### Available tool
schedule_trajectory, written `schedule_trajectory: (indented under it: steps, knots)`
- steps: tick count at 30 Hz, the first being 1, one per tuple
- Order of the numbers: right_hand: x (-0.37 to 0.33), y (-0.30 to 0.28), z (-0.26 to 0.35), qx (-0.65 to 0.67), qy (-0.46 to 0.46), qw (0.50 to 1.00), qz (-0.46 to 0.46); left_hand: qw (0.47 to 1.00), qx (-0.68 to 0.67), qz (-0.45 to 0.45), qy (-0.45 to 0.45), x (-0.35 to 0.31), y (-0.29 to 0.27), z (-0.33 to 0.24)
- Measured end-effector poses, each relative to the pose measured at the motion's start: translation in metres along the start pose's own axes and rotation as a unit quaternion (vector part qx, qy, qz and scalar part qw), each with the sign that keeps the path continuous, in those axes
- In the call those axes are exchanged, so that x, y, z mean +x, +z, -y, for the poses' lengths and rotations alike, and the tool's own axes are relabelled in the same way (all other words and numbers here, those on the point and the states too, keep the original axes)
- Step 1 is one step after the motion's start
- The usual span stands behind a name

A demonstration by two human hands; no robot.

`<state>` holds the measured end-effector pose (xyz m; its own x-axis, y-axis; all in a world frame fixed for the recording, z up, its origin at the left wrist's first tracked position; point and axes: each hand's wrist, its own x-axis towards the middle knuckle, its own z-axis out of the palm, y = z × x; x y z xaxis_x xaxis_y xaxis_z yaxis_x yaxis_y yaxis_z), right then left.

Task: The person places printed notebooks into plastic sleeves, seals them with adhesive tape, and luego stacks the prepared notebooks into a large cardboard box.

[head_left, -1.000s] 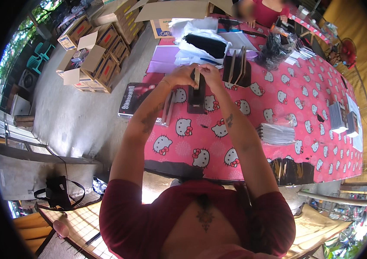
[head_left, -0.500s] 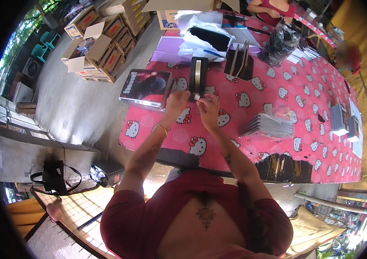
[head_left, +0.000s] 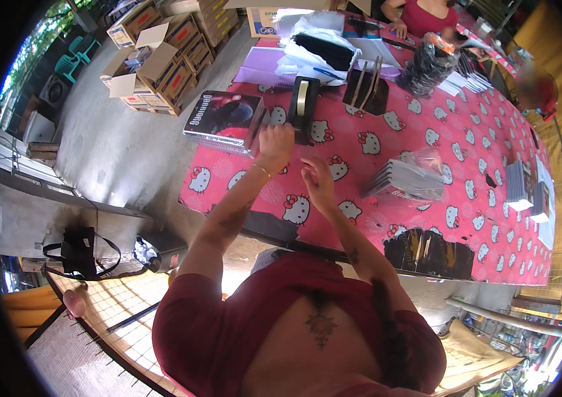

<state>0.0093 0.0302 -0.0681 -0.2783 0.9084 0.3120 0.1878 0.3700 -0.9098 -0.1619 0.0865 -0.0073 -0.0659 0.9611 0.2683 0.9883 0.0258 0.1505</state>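
Note:
A black tape dispenser [head_left: 302, 109] with a yellowish roll stands lengthwise in front of me on the table. My left hand [head_left: 276, 145] is by its near end, beside a stack of spiral-bound books [head_left: 224, 119] with a dark cover on top. Its back faces up and its fingers are curled, hiding whatever they hold. My right hand [head_left: 318, 182] is a little nearer and to the right, above the pink tablecloth. Thumb and fingers are bent together; a faint clear bit shows at the tips, too small to name.
Right of my hands lies a plastic-wrapped stack of books [head_left: 406, 178]. Black upright holders [head_left: 367, 92], a black plastic bag [head_left: 430, 66] and white wrapping [head_left: 324, 49] are farther back. Cardboard boxes [head_left: 155, 73] stand on the floor at left. Another person [head_left: 426, 16] is across the table.
My hands have separated: the right moved back toward me from the dispenser, while the left stays near its front end, now turned with its back up. The view has shifted slightly.

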Motion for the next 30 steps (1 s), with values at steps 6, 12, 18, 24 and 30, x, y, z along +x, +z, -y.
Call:
schedule_trajectory:
  steps: [6,12,18,24,30]
  knots:
    - [0.006,-0.007,0.030,0.330,0.217,0.919,-0.011,0.873,-0.474,0.107,-0.037,-0.058,0.003,0.004]
    - [-0.006,-0.001,0.029,0.427,0.262,0.865,-0.023,0.890,-0.447,0.010,-0.089,-0.100,-0.023,-0.034]
    - [-0.018,0.002,0.021,0.668,0.319,0.661,0.122,0.948,-0.236,-0.207,-0.050,-0.115,-0.054,-0.032]
    - [-0.030,-0.001,0.113,0.636,0.366,0.666,0.136,0.969,-0.117,-0.214,-0.049,-0.135,-0.070,-0.029]
    - [-0.037,0.012,0.057,0.609,0.169,0.707,0.316,0.839,-0.482,-0.098,-0.232,-0.138,-0.098,-0.057]
